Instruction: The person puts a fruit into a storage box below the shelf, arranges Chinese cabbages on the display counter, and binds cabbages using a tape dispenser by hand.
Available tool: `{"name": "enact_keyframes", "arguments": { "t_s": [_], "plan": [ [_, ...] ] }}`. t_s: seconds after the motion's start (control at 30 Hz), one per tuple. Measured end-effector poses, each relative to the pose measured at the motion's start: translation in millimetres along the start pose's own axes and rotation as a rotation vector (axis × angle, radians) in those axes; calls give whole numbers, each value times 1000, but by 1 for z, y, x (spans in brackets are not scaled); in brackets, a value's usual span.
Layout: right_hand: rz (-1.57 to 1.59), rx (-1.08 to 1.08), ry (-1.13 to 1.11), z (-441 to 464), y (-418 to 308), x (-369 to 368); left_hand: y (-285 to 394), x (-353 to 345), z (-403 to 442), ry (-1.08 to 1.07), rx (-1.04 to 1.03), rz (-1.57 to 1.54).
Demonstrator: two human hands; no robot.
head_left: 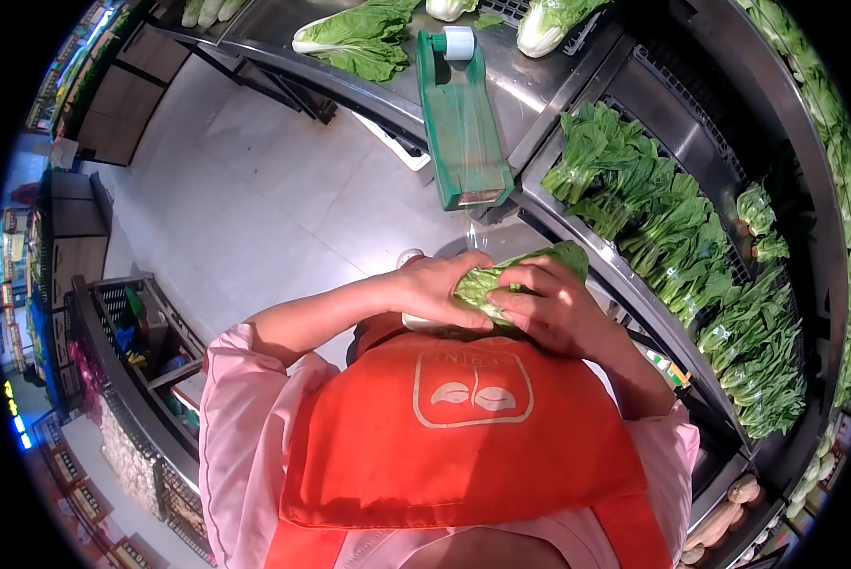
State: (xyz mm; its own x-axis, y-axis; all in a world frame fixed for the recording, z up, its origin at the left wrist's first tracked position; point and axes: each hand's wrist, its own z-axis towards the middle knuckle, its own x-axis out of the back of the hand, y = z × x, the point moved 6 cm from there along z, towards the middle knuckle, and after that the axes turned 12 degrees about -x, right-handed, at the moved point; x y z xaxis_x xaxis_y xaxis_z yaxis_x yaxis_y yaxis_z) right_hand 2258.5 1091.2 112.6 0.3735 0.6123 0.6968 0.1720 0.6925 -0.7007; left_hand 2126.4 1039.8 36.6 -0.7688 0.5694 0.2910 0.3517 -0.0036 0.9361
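Note:
Held close in front of the red apron is a leafy green vegetable [482, 285] with pale stalks. My left hand [442, 290] is wrapped round its left side, thumb toward the leaves. On the right side, my right hand [545, 305] curls its fingers over the leaves. Just beyond my hands, a green tape dispenser [468, 142] with a white roll [459, 44] at its far end rests on the steel counter [530, 87]. A clear strip hangs from its near end toward the vegetable.
More leafy cabbages [359, 40] lie at the counter's back. Bundled greens [677, 232] fill the sloped rack to the right. Crates [127, 318] stand at the left, beyond the pale floor [255, 190]. Root vegetables [720, 522] sit at the lower right.

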Motion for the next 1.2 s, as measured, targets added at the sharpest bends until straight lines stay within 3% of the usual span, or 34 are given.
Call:
{"name": "enact_keyframes", "arguments": {
  "t_s": [0.43, 0.53, 0.57, 0.6, 0.67, 0.73, 0.83, 0.93, 1.07, 1.2],
  "plan": [
    [80, 31, -27, -14, -3, -3, 9, -16, -10, 41, 20, 135],
    [146, -14, -212, -13, 2, -2, 1, -21, -10, 21, 57, 85],
    [178, -55, -241, -10, 7, 1, -1, -24, -10, 36, 53, 125],
    [334, -228, -331, -3, 18, 4, -3, -27, -10, 44, 54, 125],
    [529, -651, -221, 4, 59, 0, 1, -29, -11, 48, 52, 126],
    [496, -592, -38, 13, 126, -32, 3, -34, -12, 53, 62, 117],
    [1019, -1206, -185, 31, 135, -61, 1, -42, -12, 72, 13, 141],
    [1283, -1151, -185, 46, 135, -83, 0, -49, -12, 88, 24, 43],
    [1262, -1098, -168, 52, 153, -103, -9, -57, -10, 69, 34, -12],
    [1244, -1221, -158, 50, 165, -108, -10, -59, -11, 104, 20, -27]
  ]
}}
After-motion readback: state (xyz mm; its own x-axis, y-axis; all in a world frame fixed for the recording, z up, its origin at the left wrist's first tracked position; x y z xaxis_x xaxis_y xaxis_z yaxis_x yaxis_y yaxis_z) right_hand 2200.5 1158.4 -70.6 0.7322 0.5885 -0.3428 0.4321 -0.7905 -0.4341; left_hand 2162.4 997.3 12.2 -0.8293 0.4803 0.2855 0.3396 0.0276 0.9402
